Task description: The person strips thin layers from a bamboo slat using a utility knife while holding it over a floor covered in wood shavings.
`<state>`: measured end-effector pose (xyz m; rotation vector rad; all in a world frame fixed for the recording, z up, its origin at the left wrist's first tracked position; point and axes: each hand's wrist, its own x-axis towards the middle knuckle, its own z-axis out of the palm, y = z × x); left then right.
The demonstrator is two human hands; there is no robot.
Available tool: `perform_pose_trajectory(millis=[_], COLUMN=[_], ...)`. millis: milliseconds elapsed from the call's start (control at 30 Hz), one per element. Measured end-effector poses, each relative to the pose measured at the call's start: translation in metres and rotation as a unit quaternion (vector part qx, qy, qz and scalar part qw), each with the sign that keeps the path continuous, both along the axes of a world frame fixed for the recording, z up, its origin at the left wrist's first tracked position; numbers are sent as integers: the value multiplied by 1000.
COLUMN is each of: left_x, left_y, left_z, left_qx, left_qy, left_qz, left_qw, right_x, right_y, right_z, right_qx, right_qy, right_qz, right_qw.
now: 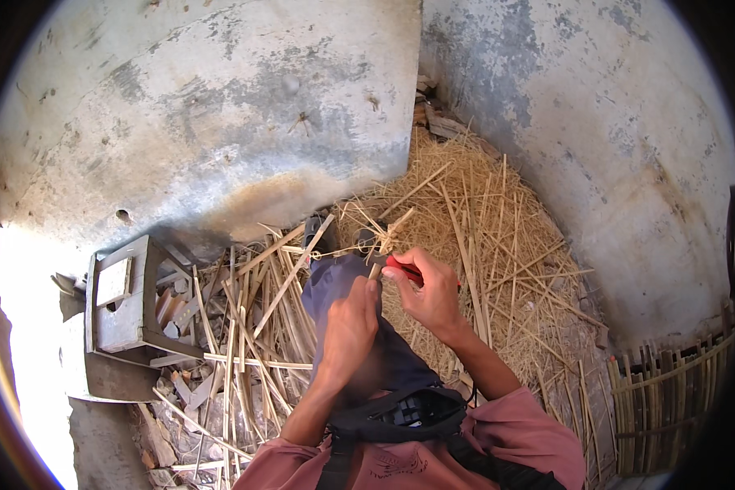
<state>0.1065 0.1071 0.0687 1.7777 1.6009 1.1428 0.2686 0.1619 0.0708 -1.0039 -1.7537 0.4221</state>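
Note:
My left hand (351, 327) is closed around a thin bamboo strip (375, 271), whose pale end sticks up past the thumb. Close beside it on the right, my right hand (429, 296) grips a red-handled tool (406, 269). The tool's working end is too small to make out. Its red part lies near the strip's tip, and the two hands almost meet above my dark trousers. Just beyond the fingers is a tuft of curled pale shavings (392, 232). My shoe (317, 235) shows past the left trouser leg.
Long split bamboo strips (241, 343) lie criss-crossed over rubble at left, beside a worn wooden box frame (126, 298). A heap of fine shavings (506, 245) covers the floor ahead and right. Weathered walls (245, 106) enclose the spot. A slatted bamboo panel (670, 408) stands at lower right.

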Motion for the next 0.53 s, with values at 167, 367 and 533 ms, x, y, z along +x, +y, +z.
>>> perform_pose_trajectory(millis=[167,367,533], left_x=[4,1,1], left_y=[2,3,0], left_z=[2,-2,-5], left_qx=[40,31,44], left_qy=[-6,17,20], left_qz=[-2,9,23], left_qw=[999,999,999], right_x=[1,-1,-1], right_y=[5,7,7], right_z=[-2,1,-10], right_qx=[18,20,17], right_qy=[5,-18,4], right_qz=[-24,-32,-24], right_qw=[1000,999,1000])
